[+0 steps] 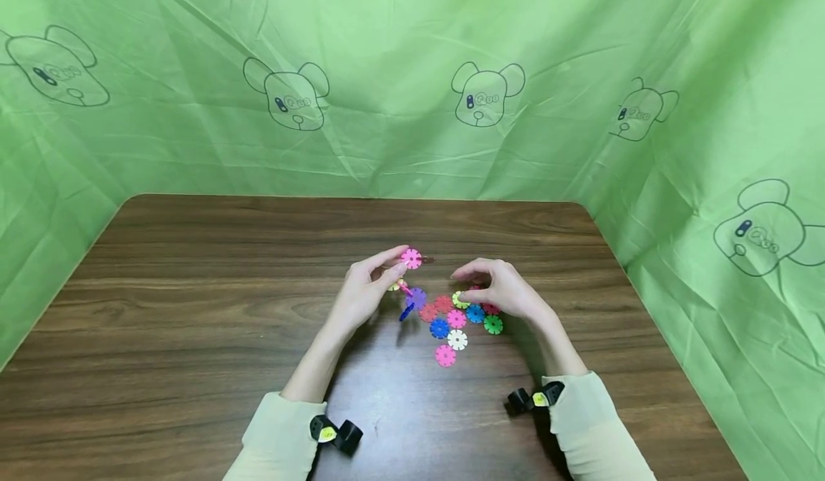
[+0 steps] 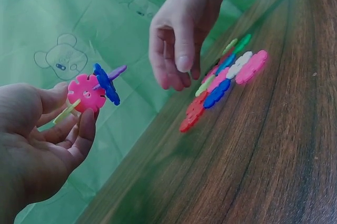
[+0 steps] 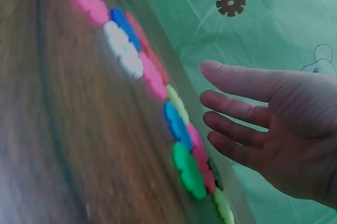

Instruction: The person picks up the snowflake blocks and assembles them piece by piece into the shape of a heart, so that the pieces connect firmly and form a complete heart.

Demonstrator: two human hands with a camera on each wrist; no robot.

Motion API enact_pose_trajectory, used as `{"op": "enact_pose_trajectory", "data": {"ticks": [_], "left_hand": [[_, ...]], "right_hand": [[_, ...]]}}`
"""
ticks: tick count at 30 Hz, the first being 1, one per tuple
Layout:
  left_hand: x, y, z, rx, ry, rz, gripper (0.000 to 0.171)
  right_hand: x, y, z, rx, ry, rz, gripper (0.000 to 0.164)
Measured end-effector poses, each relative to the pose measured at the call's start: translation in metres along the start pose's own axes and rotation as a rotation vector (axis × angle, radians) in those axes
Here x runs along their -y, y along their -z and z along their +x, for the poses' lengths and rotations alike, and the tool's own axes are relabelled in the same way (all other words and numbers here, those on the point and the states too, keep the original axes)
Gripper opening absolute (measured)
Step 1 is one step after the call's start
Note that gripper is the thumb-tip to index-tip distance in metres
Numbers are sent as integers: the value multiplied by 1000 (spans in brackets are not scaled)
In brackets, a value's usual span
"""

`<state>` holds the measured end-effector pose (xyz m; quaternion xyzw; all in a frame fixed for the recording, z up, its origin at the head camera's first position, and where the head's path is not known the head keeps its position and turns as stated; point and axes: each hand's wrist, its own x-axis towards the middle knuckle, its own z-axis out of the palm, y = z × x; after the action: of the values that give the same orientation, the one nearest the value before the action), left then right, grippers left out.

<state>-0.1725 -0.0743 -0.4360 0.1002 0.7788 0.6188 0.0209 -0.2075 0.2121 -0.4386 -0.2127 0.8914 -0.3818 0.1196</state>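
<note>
My left hand (image 1: pixel 362 291) pinches a small cluster of interlocking plastic snowflake discs above the table, between thumb and fingertips. A pink disc (image 2: pixel 87 93) sits between the fingers, with a blue disc (image 2: pixel 108 84), a purple disc (image 1: pixel 416 298) and a yellow disc (image 2: pixel 67 112) slotted on at angles. A brown disc (image 3: pixel 230 3) sticks out on the far side. Over the loose discs hovers my right hand (image 1: pixel 505 289), its fingers apart from the thumb and nothing between them. Beneath it lie a green disc (image 3: pixel 188 170) and a blue disc (image 3: pixel 178 127).
More loose discs lie flat in a group on the brown wooden table (image 1: pixel 193 323), among them a white disc (image 1: pixel 457 339) and a pink disc (image 1: pixel 445 356) nearest me. Green cloth (image 1: pixel 387 152) printed with bear heads hangs behind the table and along its sides.
</note>
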Motion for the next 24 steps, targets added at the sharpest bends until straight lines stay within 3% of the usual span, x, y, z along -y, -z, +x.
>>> {"op": "enact_pose_trajectory", "data": {"ticks": [24], "left_hand": [[-3,0,-1,6,8,-4,43]], "right_hand": [[-12,-8,6,11,27,-172,21]]}}
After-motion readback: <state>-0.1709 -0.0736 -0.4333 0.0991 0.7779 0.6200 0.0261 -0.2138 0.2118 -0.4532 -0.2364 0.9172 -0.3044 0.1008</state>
